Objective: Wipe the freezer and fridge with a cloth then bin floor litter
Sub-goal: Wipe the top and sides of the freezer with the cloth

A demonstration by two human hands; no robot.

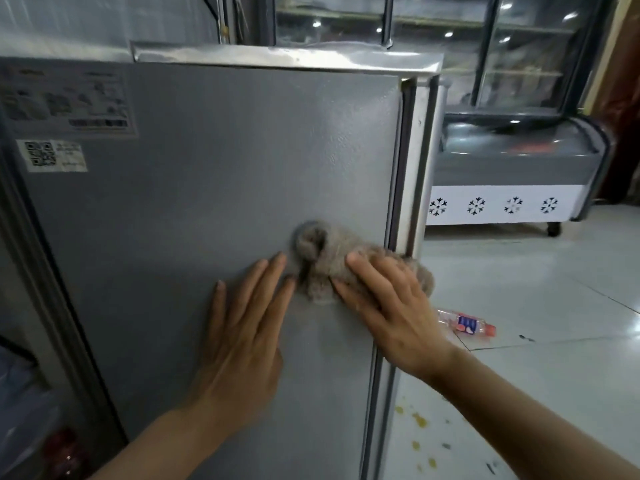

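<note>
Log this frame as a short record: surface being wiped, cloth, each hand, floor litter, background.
surface: grey door, upright, stickers at its upper left
cloth: grey-brown cloth, bunched, against the door near its right edge
right hand: pressing the cloth to the door
left hand: flat on the door, fingers straight, just left of the cloth
litter: bottle lying on the tiles; yellow spots nearer the camera
background: chest freezer with snowflake marks
</note>
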